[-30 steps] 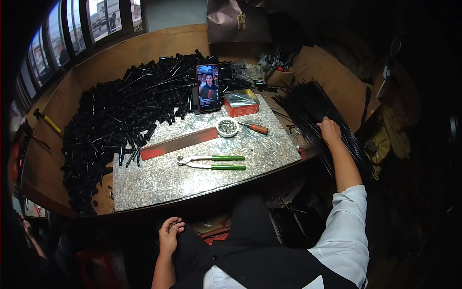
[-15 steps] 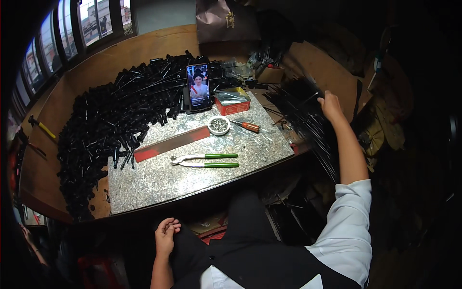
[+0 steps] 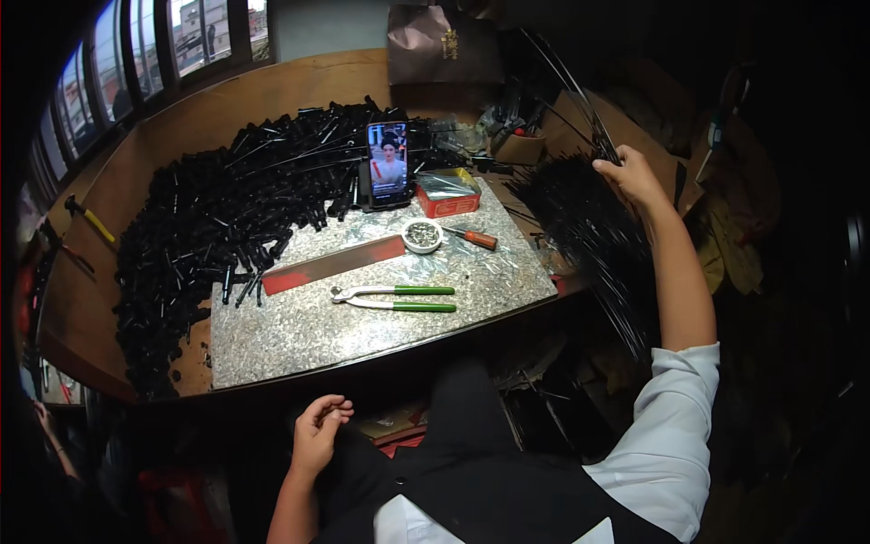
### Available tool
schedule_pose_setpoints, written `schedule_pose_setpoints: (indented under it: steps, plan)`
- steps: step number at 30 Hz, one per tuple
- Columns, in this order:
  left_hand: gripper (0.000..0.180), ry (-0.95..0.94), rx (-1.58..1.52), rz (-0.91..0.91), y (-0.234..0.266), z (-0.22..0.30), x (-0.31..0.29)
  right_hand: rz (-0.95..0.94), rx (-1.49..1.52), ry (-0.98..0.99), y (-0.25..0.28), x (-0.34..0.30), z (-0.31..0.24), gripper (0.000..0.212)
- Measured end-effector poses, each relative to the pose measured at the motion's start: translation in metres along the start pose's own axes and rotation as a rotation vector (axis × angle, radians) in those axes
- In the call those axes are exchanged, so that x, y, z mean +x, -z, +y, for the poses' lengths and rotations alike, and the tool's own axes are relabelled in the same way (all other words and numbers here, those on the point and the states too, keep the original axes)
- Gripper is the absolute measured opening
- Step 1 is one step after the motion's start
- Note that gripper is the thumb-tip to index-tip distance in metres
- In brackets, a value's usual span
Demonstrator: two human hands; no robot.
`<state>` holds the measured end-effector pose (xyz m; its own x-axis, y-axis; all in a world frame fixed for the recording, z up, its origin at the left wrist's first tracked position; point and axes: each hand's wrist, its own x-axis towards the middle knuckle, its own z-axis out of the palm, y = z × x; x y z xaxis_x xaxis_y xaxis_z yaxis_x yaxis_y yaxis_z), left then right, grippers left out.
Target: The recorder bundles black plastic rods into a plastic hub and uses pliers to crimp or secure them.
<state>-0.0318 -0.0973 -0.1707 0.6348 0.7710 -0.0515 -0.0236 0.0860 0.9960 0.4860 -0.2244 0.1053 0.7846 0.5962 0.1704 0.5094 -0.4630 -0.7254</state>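
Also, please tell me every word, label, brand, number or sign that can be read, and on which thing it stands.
Brown bag: gold marking, too small to read.
Phone: tiny text low on the screen, too small.
Red tin: pale markings on its side, too blurred.
Nothing reads clearly enough to quote.

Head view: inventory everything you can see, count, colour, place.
thin rods: several, black, upper right
rod pile: one, black, right
slab: one, speckled grey, centre
pliers: one, green-handled, on slab
bar: one, red-grey, on slab
bowl: one, white, on slab
screwdriver: one, orange-handled, beside bowl
tin: one, red, behind screwdriver
phone: one, dark, left of tin
parts heap: one, black, left
hammer: one, yellow-handled, far left
bag: one, brown, at back
left hand: one, bare, lower left
right hand: one, bare, gripping rods
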Motion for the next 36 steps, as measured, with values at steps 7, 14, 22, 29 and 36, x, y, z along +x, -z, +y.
schedule_pose_setpoints:
  steps: [7,14,22,29,36]
  plan:
    - [0.022,-0.203,0.108,-0.059,-0.016,0.083,0.008,-0.237,0.265,0.22,-0.058,-0.064,-0.063,0.02]
    - [0.019,-0.461,0.202,0.074,-0.03,0.144,0.032,-0.624,0.409,0.226,-0.108,-0.124,-0.113,0.015]
    - [0.04,-0.331,-0.213,0.095,-0.032,0.186,0.052,-0.886,0.437,0.318,-0.151,-0.173,-0.14,0.014]
    - [0.03,-0.355,-0.405,0.046,-0.024,0.179,0.039,-0.833,0.308,0.519,-0.163,-0.181,-0.138,0.015]
    - [0.038,0.044,-0.21,-0.119,0.013,0.154,0.033,-0.869,0.409,0.411,-0.165,-0.17,-0.134,0.017]
